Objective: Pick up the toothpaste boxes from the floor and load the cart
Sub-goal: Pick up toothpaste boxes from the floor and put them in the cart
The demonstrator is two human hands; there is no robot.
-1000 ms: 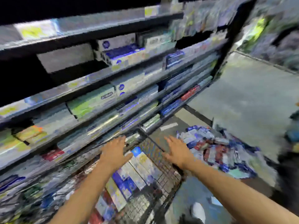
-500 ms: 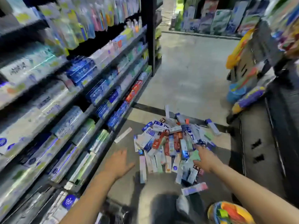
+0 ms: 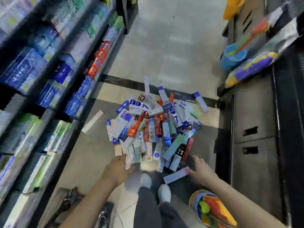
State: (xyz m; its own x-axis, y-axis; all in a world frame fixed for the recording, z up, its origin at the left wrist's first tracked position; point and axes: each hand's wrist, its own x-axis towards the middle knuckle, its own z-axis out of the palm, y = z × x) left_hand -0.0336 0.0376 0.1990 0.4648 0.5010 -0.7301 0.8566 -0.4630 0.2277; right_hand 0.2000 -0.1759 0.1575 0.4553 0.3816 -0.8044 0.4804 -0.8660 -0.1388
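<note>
- We are looking down at the toothpaste boxes [image 3: 153, 127], lying in a jumbled heap on the floor [image 3: 164, 51]: long, narrow cartons in blue, white, red and green.
- Our left hand [image 3: 117, 170] is reaching toward the heap's near edge, fingers spread, grasping nothing.
- Our right hand [image 3: 201, 169] is hovering beside a pale pink box [image 3: 176, 174], fingers loose.

The toothpaste boxes [image 3: 153, 127] lie in a loose, overlapping heap on the floor [image 3: 164, 55], in the aisle between the two shelf units. They are long, narrow cartons in blue, white, red and pale green, pointing every way. One pale box [image 3: 93, 121] lies alone on the floor left of the heap; another pale, pink-tipped box [image 3: 176, 174] lies just off its near edge.
</note>
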